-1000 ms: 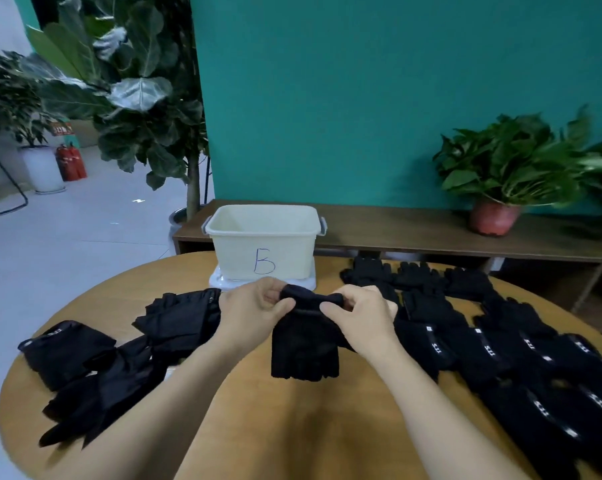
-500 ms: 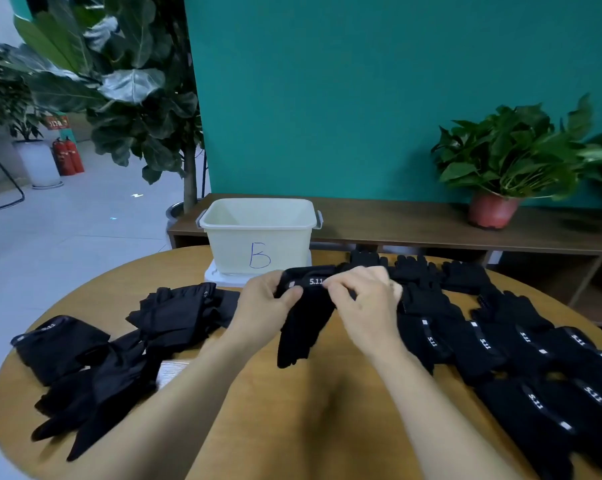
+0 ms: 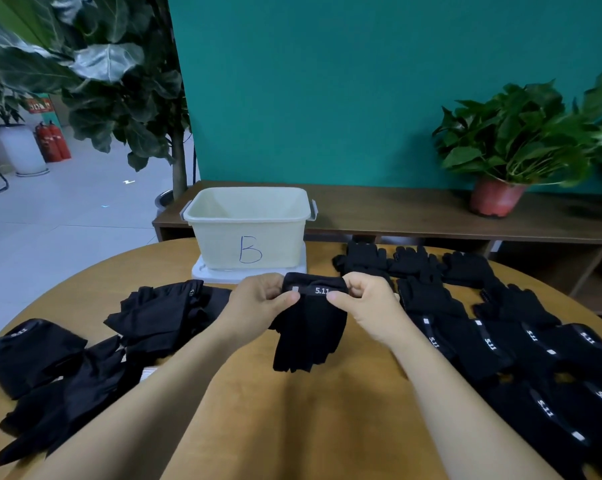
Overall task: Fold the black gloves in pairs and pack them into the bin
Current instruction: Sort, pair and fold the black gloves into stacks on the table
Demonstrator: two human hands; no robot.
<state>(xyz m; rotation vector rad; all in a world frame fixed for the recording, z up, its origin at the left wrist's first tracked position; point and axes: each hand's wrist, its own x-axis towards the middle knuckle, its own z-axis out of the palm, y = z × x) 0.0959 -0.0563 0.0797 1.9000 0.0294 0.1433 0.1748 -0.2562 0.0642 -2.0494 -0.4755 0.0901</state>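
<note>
Both of my hands pinch the cuff of a black fabric glove (image 3: 310,336). My left hand (image 3: 258,304) grips the cuff's left end between thumb and curled fingers, and my right hand (image 3: 368,308) grips the right end the same way. The white "5.11" print on the cuff band shows between my 2 thumbs. The glove hangs fingers-down over the round wooden table (image 3: 327,420) (whether it is 1 glove or 2 laid together I cannot tell, nor whether its tips touch the wood).

Just beyond my hands stands the cream plastic bin (image 3: 219,237), marked with a blue "B", on a flat white tray (image 3: 207,273) near the table's far edge. To my left lies a loose heap of black gloves (image 3: 84,372). To my right, rows of flat black gloves (image 3: 500,351) lie with white-printed cuff bands showing. Behind the table a brown wooden bench (image 3: 396,211) runs along the teal wall (image 3: 327,91), carrying a leafy green plant in a red pot (image 3: 497,199).
</note>
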